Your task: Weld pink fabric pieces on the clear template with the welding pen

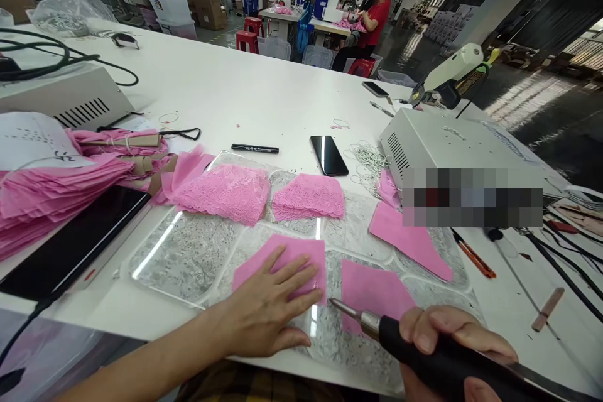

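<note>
My left hand (271, 308) lies flat with fingers spread on a pink fabric piece (264, 257), pressing it to a clear, glossy mat (188, 257). In my right hand (452, 339) is a soldering-iron-like tool (400, 336) with a black handle and a pointed metal tip. The tip hovers or rests by the right edge of that piece; contact is unclear. Under the tool lies another pink piece (372, 289). Farther back are a lace stack (308, 196), a larger lace pile (226, 191) and a plain pink stack (409, 239).
A grey metal box (471, 144) with cables stands at right, near an orange cutter (473, 254). A phone (328, 155) and a black marker (255, 148) lie behind the mat. Bundled pink fabric (61, 195) and a dark tablet-like slab (80, 239) sit left. A person (377, 12) sews beyond.
</note>
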The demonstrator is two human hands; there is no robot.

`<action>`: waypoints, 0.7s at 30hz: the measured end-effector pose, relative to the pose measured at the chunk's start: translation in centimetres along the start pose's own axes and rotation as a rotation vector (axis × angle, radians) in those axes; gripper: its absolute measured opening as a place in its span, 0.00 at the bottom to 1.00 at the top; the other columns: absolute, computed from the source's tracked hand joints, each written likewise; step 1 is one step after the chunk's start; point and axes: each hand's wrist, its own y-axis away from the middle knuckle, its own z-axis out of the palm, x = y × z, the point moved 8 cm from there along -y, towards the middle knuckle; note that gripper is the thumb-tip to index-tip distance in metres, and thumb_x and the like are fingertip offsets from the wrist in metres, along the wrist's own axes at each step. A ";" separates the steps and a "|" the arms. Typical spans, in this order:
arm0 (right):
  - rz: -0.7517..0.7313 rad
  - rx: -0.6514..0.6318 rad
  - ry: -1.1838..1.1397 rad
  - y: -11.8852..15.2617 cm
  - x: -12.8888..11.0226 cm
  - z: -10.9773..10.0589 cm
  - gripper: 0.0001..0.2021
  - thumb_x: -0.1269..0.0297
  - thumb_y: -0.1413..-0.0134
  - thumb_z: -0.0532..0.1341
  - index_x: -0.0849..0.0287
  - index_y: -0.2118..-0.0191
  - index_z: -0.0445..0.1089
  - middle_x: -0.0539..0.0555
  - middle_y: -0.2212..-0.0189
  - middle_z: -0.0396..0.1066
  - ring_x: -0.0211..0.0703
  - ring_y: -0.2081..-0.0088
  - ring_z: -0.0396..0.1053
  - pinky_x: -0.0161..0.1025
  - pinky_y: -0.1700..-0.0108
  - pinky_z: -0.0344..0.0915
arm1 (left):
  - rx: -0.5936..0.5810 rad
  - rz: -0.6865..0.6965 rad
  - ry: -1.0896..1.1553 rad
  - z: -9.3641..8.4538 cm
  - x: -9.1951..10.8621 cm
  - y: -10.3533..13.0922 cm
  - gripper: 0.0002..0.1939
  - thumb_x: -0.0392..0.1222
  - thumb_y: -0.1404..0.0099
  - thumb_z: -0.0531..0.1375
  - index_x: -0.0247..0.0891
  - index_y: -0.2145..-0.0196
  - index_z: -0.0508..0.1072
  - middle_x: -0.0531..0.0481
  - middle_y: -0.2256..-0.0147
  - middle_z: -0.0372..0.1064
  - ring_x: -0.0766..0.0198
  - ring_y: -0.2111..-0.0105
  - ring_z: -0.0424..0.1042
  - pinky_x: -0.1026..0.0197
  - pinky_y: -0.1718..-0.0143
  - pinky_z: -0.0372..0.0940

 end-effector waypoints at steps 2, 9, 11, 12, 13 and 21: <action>-0.008 0.008 0.004 0.0 -0.1 0.0 0.06 0.60 0.49 0.61 0.54 0.66 0.68 0.50 0.70 0.63 0.37 0.75 0.61 0.42 0.73 0.67 | 0.000 0.000 -0.006 0.0 0.0 0.0 0.33 0.58 0.34 0.60 0.40 0.38 0.61 0.36 0.37 0.57 0.42 0.36 0.54 0.33 0.36 0.41; -0.012 -0.001 0.020 0.0 -0.4 0.4 0.06 0.59 0.47 0.60 0.55 0.65 0.67 0.50 0.70 0.63 0.38 0.73 0.63 0.42 0.71 0.68 | 0.020 -0.002 0.011 -0.1 0.0 0.0 0.33 0.60 0.34 0.58 0.40 0.38 0.61 0.36 0.38 0.59 0.43 0.36 0.54 0.33 0.35 0.36; -0.008 -0.004 0.020 0.1 -0.3 0.4 0.06 0.59 0.46 0.59 0.55 0.65 0.67 0.50 0.70 0.63 0.38 0.73 0.63 0.42 0.70 0.68 | 0.029 0.007 0.022 -0.1 0.0 0.1 0.33 0.60 0.33 0.57 0.40 0.37 0.60 0.36 0.39 0.60 0.43 0.36 0.54 0.32 0.36 0.37; -0.013 -0.002 0.018 0.1 -0.3 0.4 0.06 0.60 0.46 0.59 0.55 0.66 0.67 0.49 0.70 0.63 0.37 0.73 0.63 0.42 0.71 0.68 | 0.035 0.014 0.025 -0.1 0.1 0.1 0.33 0.60 0.33 0.56 0.39 0.37 0.60 0.35 0.39 0.60 0.43 0.36 0.54 0.32 0.36 0.37; -0.020 -0.003 0.017 0.1 -0.3 0.4 0.06 0.60 0.46 0.59 0.55 0.65 0.66 0.49 0.70 0.63 0.37 0.73 0.63 0.42 0.71 0.68 | 0.043 0.020 0.028 -0.2 0.1 0.2 0.32 0.60 0.33 0.56 0.39 0.38 0.60 0.35 0.39 0.60 0.43 0.36 0.54 0.32 0.36 0.37; -0.032 -0.007 -0.007 0.0 -0.4 0.9 0.05 0.62 0.48 0.59 0.56 0.66 0.66 0.50 0.70 0.63 0.37 0.73 0.63 0.41 0.70 0.68 | 0.083 0.025 0.049 -0.2 0.1 0.4 0.31 0.59 0.33 0.57 0.41 0.38 0.62 0.35 0.38 0.58 0.43 0.36 0.54 0.32 0.36 0.38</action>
